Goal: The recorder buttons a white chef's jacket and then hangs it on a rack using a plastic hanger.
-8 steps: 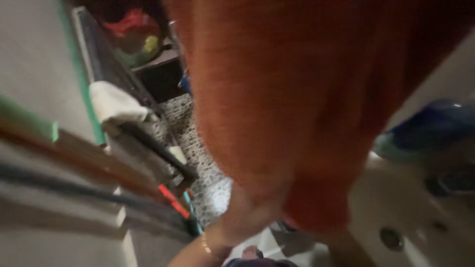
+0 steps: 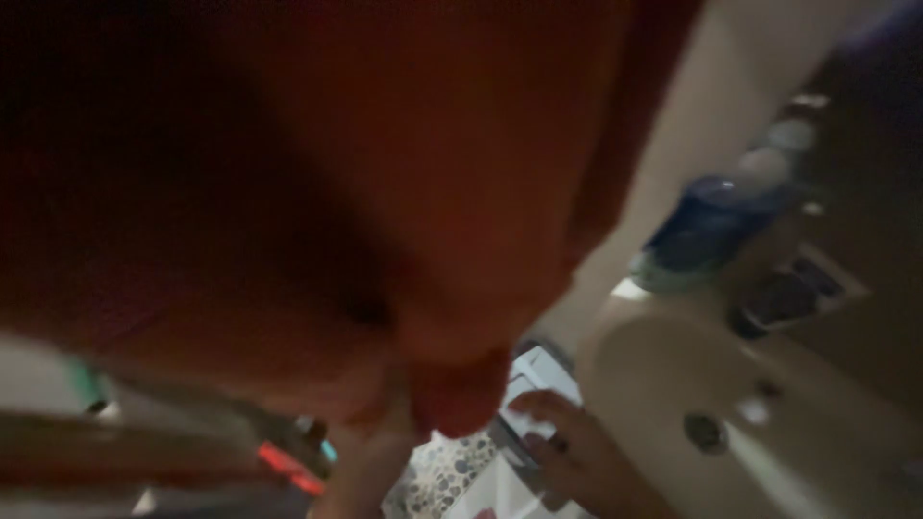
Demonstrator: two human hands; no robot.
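Compared with the earlier frame, the view I am monitoring has swung right: the white oval basin now sits at centre-right instead of at the lower right corner, and the dark door frame and white cloth on the left are gone from view. The rust-orange fabric garment has spread to cover most of the upper and left picture, darker than before.

Current state, item by item:

1. Right hand: it has come into view at the bottom centre, fingers spread and loosely curved, dark-painted nails visible. The fingertips rest on or just over a white flat rectangular object lying just beside the basin's left rim. Blur prevents me from confirming a grip.
2. Left hand: only a blurred forearm and wrist show below the garment's hem; I cannot tell whether the hand is open or closed.
3. Basin: a round metal drain shows in its bowl.
4. Blue rounded container: stands beyond the basin, near the pale wall.
5. Pebble-patterned floor: visible between the two arms.
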